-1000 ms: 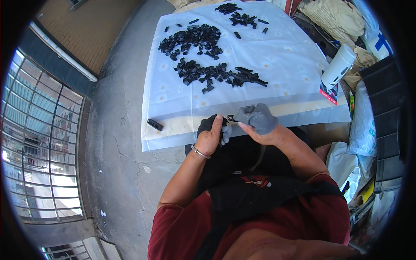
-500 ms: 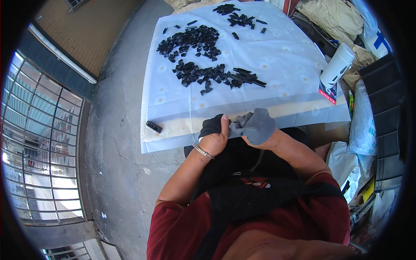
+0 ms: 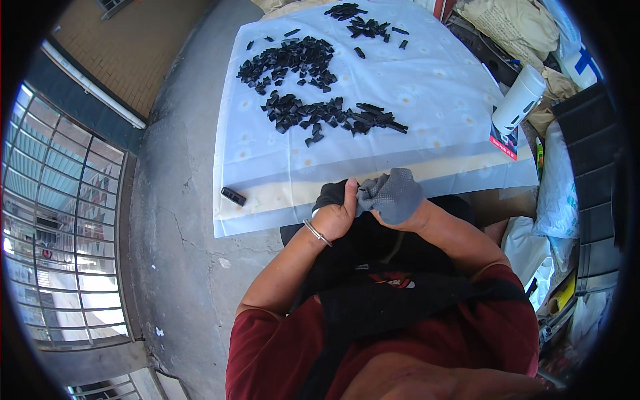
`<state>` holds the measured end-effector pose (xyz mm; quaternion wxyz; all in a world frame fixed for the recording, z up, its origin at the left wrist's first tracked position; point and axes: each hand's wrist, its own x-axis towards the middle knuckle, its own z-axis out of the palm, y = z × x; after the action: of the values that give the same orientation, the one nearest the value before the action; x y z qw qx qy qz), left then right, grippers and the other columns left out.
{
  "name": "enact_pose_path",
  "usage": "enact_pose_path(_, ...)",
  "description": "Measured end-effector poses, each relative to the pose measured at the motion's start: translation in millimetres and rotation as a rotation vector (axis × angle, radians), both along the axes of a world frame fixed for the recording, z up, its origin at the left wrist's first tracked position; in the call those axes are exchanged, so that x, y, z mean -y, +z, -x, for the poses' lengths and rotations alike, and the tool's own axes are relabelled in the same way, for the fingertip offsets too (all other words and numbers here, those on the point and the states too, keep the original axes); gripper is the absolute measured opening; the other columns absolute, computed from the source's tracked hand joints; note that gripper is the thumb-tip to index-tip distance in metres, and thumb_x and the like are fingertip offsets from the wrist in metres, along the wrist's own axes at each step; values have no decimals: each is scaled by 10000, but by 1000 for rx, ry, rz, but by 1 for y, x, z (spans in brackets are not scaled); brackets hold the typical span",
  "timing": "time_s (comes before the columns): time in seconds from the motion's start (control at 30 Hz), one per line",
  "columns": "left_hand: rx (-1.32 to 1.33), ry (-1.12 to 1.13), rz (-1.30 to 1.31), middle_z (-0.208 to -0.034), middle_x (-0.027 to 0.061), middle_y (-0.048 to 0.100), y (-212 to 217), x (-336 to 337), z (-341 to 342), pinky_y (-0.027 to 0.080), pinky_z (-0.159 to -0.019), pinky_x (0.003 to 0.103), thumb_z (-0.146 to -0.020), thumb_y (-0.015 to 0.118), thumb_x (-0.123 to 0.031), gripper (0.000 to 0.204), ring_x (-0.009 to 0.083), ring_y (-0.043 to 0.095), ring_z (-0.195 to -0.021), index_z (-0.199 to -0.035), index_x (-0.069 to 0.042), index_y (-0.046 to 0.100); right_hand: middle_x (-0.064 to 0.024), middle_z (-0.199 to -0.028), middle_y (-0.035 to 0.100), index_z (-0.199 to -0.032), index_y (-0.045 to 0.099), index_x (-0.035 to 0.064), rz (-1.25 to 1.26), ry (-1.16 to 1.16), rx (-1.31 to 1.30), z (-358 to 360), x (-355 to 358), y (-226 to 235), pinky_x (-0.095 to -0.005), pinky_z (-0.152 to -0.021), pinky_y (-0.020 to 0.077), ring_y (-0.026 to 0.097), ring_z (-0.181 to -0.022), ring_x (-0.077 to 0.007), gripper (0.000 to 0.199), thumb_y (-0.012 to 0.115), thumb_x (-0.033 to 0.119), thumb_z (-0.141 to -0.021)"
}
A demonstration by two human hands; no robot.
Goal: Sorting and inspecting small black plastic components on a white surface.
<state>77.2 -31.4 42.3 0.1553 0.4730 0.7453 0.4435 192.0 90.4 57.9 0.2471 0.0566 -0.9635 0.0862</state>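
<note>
Both hands are held close together over the near edge of the table. A grey dotted glove (image 3: 397, 197) covers the fingers of my right hand (image 3: 407, 222), leaving the wrist bare. The covered fingers look bent, and what they grip is hidden. My left hand (image 3: 337, 217) is closed, thumb pointing up beside a bunched part of the grey glove. Black material (image 3: 331, 194) surrounds its fingers; whether it is worn or held I cannot tell. Farther off on the table lie piles of small black plastic pieces (image 3: 287, 63), with longer black strips (image 3: 377, 119) at the right end of the nearer pile.
The table has a pale flowered plastic cover (image 3: 427, 93). A black plastic part (image 3: 233, 196) lies at its near left corner. A white bottle-shaped container (image 3: 522, 97) stands by a printed card (image 3: 503, 143) at the right. Bags (image 3: 559, 193) crowd that side; a barred window (image 3: 67, 220) is left.
My left hand has shifted slightly right, closer to my right hand, narrowing the gap between them. The pieces on the table have not been disturbed.
</note>
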Motion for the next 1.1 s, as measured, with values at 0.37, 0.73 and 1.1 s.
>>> enact_pose_path(0.37,-734,350,207,-953,94,604,-19,-23,97,476,-693,367,-791,506,-244,247,279,591,-813,-964,-96,602,-105,-958,601,-957,630,140,-132,-356,-31,37,-76,4,-371,-759,455,561,-907,-266,270,626,164,-689)
enact_pose_path(0.73,-752,216,97,-859,106,619,-29,-28,102,486,-650,355,-750,504,-114,243,271,602,-767,-971,-124,605,-101,-919,616,-949,631,125,-15,-286,-167,46,-94,-17,-377,-746,453,575,-847,-260,217,595,131,-735)
enact_pose_path(1.1,186,-316,75,-771,71,602,29,-3,40,443,-566,237,-719,604,-75,472,96,521,-616,-1169,-3,480,-155,-911,593,-987,582,38,539,138,313,14,-20,27,-395,-728,444,550,-826,-331,278,595,225,-783)
